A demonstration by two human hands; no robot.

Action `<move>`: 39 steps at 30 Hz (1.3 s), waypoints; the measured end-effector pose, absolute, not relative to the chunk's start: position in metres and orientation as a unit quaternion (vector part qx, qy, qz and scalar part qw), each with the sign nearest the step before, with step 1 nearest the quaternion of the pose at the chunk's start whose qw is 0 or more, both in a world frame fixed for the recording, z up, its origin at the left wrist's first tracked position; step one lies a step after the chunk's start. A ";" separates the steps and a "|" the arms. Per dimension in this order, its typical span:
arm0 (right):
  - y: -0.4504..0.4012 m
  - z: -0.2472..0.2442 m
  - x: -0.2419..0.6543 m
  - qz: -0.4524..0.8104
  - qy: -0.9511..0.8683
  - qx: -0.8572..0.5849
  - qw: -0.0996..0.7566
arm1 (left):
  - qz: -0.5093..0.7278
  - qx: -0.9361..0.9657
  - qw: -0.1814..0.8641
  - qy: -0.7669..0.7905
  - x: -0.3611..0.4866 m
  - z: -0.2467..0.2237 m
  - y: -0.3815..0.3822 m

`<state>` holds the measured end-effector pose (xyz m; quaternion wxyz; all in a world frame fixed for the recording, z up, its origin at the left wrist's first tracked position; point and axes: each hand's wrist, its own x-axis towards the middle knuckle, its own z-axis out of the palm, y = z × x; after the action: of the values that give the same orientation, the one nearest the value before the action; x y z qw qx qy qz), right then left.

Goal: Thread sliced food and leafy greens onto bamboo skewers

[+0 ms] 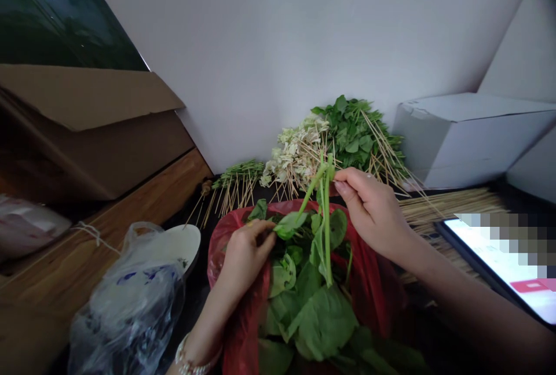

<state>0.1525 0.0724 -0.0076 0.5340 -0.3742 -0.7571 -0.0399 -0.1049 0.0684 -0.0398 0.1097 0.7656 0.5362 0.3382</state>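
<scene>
Pinched near its top by my right hand (369, 207) is a leafy green stem (326, 230), bent over, with leaves hanging from it. My left hand (247, 253) has its thumb and fingertips together at the edge of a small leaf (292, 224) on the same greens. Below both hands, a red plastic bag (373, 271) gapes around a heap of loose leafy greens (324, 323). My left forearm passes over the bag's left side.
Skewered greens (354, 132), skewered pale cauliflower-like pieces (295, 146) and skewered green stalks (238, 172) lie along the wall. Bare skewers (460, 204) and a lit tablet (490, 259) are at right. A plate (186, 242), clear bag (130, 311), cardboard box (99, 143) and white box (464, 138) flank them.
</scene>
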 end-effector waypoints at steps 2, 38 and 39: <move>0.073 -0.006 0.154 -0.041 -0.754 -0.379 0.535 | 0.443 0.699 0.180 0.532 -0.107 -0.035 0.067; 0.075 -0.010 0.152 0.100 -0.796 -0.339 0.491 | 0.225 0.760 0.572 0.211 -0.159 0.012 0.027; 0.076 -0.011 0.152 0.098 -0.795 -0.340 0.493 | 0.212 0.770 0.568 0.198 -0.157 0.016 0.024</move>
<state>0.1524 0.0757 -0.0107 0.4930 -0.3403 -0.7947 0.0978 -0.1574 0.0241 0.0165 0.5683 0.7702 0.1977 0.2115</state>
